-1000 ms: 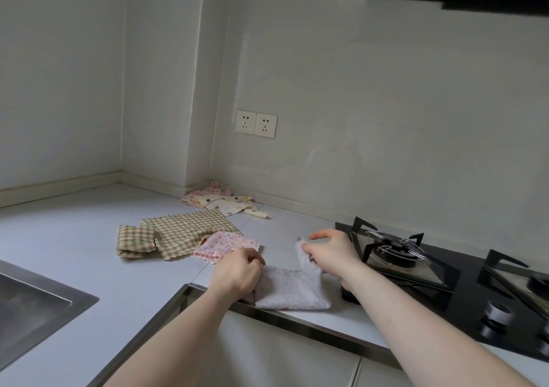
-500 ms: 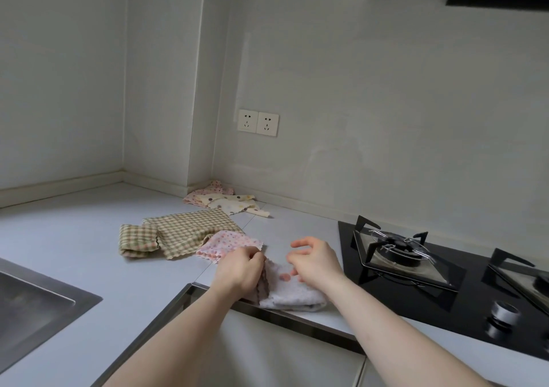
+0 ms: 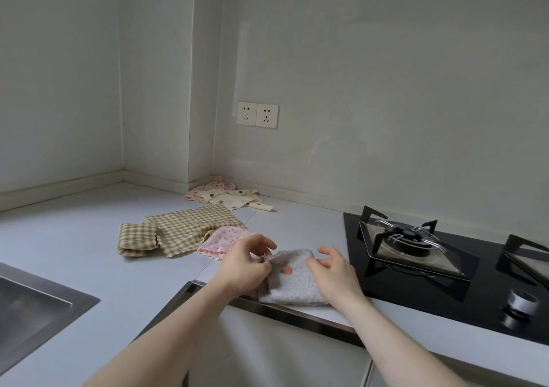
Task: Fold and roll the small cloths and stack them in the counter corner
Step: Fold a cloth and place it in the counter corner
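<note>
Where the two walls meet, a pale grey worktop [image 3: 74,238] is seen running round the corner, with a steel sink [image 3: 32,306] set into it at the left and a black gas hob [image 3: 445,270] at the right. A double socket [image 3: 257,115] is mounted on the back wall. Against the wall by the corner pillar, a loose heap of spotted cream and pink cloths [image 3: 228,196] is noted. Nearer, a green checked cloth [image 3: 178,229] lies spread flat, one end folded over at the left; a pink flowered cloth [image 3: 222,241] lies partly under its right edge. At the front edge of the worktop, just beside the hob, a white dotted cloth [image 3: 297,282] is laid folded. Its upper left corner is pinched between thumb and fingers of the left hand [image 3: 246,264], the grip clamped on the fabric. The right hand [image 3: 335,273] is held over the cloth's right side, fingers loosely curled and apart; contact with the cloth cannot be judged.
</note>
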